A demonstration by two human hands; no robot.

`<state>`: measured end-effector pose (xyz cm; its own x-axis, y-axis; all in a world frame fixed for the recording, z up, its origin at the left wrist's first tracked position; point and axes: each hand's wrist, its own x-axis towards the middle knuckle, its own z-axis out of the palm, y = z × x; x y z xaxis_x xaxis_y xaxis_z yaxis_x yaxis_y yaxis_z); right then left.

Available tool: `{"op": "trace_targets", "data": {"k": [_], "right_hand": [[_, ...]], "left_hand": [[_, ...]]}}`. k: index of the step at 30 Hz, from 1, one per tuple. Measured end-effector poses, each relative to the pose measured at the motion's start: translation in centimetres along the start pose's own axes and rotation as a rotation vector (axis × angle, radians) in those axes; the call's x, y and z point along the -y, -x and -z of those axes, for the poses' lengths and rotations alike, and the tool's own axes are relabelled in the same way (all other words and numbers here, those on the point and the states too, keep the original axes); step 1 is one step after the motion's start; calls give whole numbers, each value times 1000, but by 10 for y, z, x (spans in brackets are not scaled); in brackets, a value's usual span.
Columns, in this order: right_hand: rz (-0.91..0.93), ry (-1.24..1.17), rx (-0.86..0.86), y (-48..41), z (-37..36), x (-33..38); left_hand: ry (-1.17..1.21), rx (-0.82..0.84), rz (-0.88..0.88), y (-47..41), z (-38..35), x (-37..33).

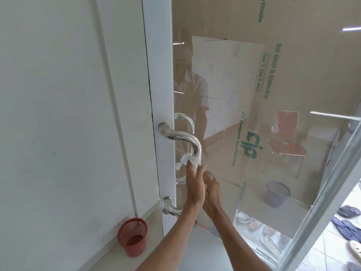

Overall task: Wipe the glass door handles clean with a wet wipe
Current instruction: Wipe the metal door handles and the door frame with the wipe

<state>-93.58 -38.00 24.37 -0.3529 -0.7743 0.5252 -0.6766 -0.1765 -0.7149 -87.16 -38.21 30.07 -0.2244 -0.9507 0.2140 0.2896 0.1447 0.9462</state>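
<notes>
Background cardboard (pixel 304 79) reads "BOX HARAP DI KEMBALIKAN"; left hand (pixel 195 184) holds wipe (pixel 188 160) on handle (pixel 183 136), right hand (pixel 213 192) unclear.

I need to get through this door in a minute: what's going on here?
A person is cleaning the chrome door handle on the glass door. The left hand holds a white wet wipe round its upright bar, just below the top bend. The right hand sits beside it, lower down; whether it grips anything is unclear.

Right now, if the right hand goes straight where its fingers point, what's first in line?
The right hand likely meets the left hand first, in front of the door handle; depth unclear.
</notes>
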Motion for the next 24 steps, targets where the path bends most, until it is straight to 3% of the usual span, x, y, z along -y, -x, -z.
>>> {"op": "trace_targets", "data": {"k": [2,5,9,11,13,17,21,24], "right_hand": [[32,136,43,6,-7,-7],[29,258,46,12,-13,-9],[25,210,-8,6,-7,-2],[50,164,-8,2,-4,1],[62,182,13,-3,-4,0],[79,159,12,-11,-8,-8],[80,164,18,-19,-11,-11],[68,160,26,-25,-14,-13]], "left_hand": [[108,-32,-87,-6,-8,-27],[440,-193,-51,-22,-19,-72],[627,-416,-94,-32,-21,-91],[596,-508,-136,-44,-18,-97],[352,-545,-135,-62,-13,-100],[-516,-484,-94,-93,12,-99],[-986,-412,-246,-100,36,-89],[-1291,-326,-479,-93,36,-81]]}}
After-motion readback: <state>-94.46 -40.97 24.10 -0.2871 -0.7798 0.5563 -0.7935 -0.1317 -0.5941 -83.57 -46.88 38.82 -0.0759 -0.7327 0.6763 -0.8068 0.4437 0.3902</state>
